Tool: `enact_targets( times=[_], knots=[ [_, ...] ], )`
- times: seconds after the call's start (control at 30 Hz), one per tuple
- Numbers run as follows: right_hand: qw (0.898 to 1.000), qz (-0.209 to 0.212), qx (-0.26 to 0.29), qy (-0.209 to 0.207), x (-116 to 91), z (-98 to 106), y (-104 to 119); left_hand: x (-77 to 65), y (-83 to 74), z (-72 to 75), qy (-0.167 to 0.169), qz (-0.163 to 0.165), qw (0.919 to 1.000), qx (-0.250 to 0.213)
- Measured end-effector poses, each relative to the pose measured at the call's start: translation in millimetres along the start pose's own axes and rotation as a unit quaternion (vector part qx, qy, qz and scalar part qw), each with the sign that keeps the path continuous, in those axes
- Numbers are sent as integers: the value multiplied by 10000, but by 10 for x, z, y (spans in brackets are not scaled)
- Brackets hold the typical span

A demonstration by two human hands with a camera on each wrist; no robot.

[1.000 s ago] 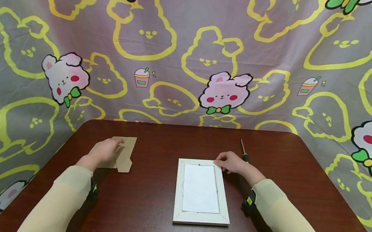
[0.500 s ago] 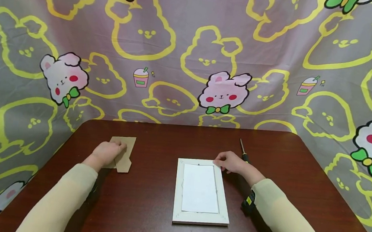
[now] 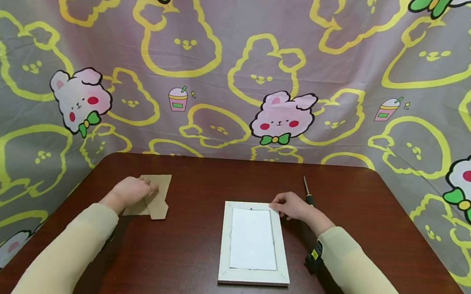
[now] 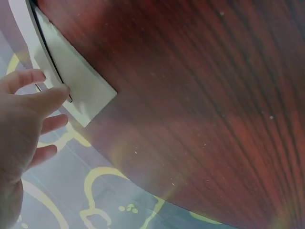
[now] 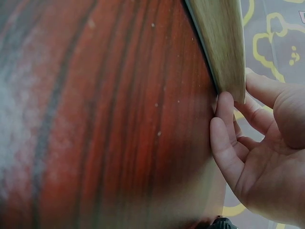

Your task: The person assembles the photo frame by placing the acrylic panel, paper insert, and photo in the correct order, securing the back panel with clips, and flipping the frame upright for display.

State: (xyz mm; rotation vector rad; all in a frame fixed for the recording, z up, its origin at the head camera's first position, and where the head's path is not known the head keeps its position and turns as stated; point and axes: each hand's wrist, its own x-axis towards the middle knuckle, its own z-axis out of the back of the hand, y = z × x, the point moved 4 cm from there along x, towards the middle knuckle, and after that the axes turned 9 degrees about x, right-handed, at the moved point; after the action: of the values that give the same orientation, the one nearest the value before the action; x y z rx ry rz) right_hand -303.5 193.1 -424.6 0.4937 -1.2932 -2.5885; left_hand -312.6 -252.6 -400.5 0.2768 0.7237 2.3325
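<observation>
The left hand [image 3: 131, 191] pinches a brown board [image 3: 164, 185] between thumb and finger, near the left edge of the desk [image 3: 191, 256]. The right hand [image 3: 293, 206] pinches the far right corner of a white picture frame [image 3: 226, 241]. The frame is right of the desk's middle, its long sides running toward the far edge. A screwdriver [image 3: 308, 192] points that way too.

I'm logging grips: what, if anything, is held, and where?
Right hand: picture frame, by its far right corner. Left hand: at the cardboard backing; hold unclear.
</observation>
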Motion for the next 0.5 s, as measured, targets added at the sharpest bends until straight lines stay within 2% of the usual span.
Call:
enact_targets(
  times=[0.33,0.43,0.5],
  knots=[
    [10000,21,32,1,26,4,-26,-11,-9,30,21,66,9999,-86],
    [10000,8,38,-12,20,4,-21,-15,-22,44,-22,-11,10000,-81],
    [10000,8,37,-23,11,0,-14,-22,-33,49,94,-119,9999,-35]
  ],
)
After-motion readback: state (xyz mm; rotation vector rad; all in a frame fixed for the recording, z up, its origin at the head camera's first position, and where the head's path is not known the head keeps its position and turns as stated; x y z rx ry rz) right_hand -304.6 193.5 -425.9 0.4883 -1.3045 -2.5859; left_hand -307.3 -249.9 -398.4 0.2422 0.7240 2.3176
